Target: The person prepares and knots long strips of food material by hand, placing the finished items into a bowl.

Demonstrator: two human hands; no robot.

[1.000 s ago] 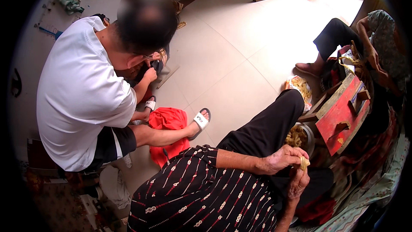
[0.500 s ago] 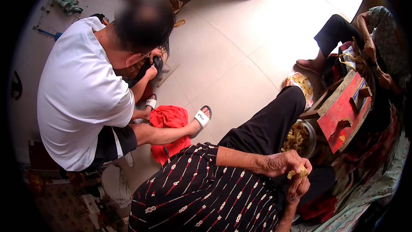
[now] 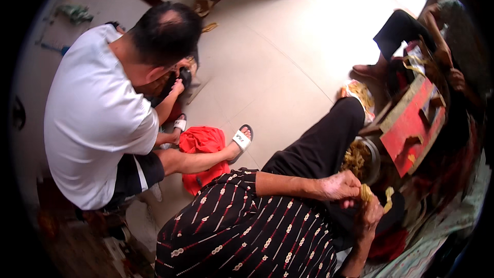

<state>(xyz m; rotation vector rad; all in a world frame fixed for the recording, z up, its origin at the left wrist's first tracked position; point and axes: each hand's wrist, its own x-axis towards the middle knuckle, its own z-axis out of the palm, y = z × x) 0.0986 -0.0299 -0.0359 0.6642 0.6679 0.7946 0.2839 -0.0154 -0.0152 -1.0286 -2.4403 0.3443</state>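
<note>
My left hand [image 3: 340, 186] is closed, its fingertips at the edge of a pale yellow strip [image 3: 366, 192]. Below and to the right, my right hand [image 3: 372, 212] grips the same strip, which looks folded around its fingers. A loose end hangs out past the right hand. Both hands are held over my lap, in front of the dark trousers. Just beyond them stands a metal bowl [image 3: 376, 160] with many similar yellowish strips in it. Motion blur hides the exact finger positions.
A red-painted wooden bench [image 3: 404, 141] lies beside the bowl. Past my knee is a bag [image 3: 366, 98] of yellowish pieces. One person in a white shirt [image 3: 98, 118] sits at left, by a red cloth [image 3: 203, 141]; another person's hand [image 3: 456, 80] is at far right.
My hands have moved slightly apart, the right one shifting right and up. The strip's loose end now shows beyond my right hand. The whole view has shifted a little.
</note>
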